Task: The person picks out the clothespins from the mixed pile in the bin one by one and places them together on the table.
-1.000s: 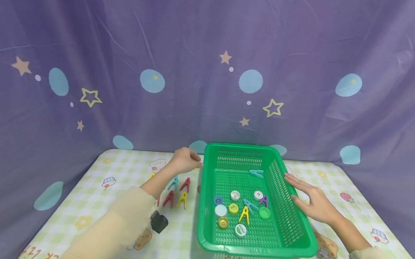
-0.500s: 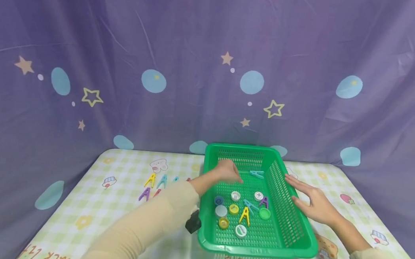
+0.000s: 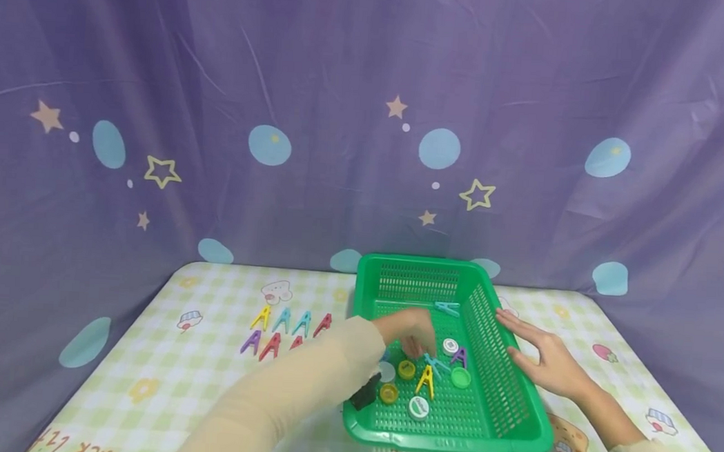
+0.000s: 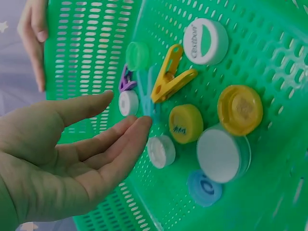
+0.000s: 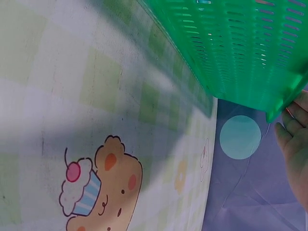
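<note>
1. Hovering inside the basket [image 3: 445, 442], the left hand [image 4: 57, 175] has thumb and fingers apart, pinching nothing, beside a blue clip [image 4: 147, 94]; the gap probably fits around it.
2. Straight-fingered, the right hand [image 3: 548, 358] touches the basket's right rim, likely steadying it.
3. Caps [image 4: 207, 41] and a yellow clip [image 4: 166, 79] lie loose on the basket's floor.
4. Left of the basket, more clips [image 3: 283, 316] lie in rows on the worktop [image 3: 192, 361], presumably spaced for easy sight.

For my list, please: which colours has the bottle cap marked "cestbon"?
White bottle cap, green patch, dark lettering; clearest in the left wrist view.
</note>
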Motion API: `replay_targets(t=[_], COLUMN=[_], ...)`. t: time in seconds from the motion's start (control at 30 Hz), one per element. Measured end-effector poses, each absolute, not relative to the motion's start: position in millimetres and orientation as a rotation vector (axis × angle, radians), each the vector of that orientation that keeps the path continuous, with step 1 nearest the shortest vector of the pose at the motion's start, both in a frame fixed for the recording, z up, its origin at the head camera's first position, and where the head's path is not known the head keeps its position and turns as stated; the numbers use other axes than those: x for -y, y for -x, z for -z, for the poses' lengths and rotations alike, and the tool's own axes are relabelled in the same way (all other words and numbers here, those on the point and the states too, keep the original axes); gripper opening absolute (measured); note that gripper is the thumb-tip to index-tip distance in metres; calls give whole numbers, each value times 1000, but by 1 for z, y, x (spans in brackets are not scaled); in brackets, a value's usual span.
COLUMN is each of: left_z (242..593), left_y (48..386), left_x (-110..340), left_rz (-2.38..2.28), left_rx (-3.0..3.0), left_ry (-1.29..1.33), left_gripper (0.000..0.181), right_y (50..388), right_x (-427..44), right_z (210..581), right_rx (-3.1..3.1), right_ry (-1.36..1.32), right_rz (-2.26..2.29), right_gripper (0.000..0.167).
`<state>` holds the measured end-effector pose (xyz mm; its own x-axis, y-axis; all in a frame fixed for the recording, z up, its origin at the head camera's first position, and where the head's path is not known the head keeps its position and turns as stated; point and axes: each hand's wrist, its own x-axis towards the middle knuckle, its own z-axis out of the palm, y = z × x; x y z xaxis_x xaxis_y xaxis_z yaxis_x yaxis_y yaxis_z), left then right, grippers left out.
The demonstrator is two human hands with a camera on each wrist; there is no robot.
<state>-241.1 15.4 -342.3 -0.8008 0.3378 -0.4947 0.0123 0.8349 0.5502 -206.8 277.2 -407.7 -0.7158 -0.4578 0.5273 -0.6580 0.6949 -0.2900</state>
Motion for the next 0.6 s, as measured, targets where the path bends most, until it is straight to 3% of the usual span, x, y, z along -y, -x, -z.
replay_targets(t=[0.07, 0.27, 0.6], left_z=[348, 386, 346], left_y=[244, 272, 225], left_x=[-21, -39, -48], left_rz=[-631, -358, -105], left_rx=[-2379, -2291, -2448], left_ry=[-265, -276, -167], left_gripper=[20, 22, 13], right_y=[207, 208, 209], right_x=[-277, -277, -276], right_z=[407, 408, 406], right_rx=[2491, 2491, 2454], right_ry=[-860, -847, -873], right_rz=[-653, -632, -679], right_gripper=[54, 54, 54])
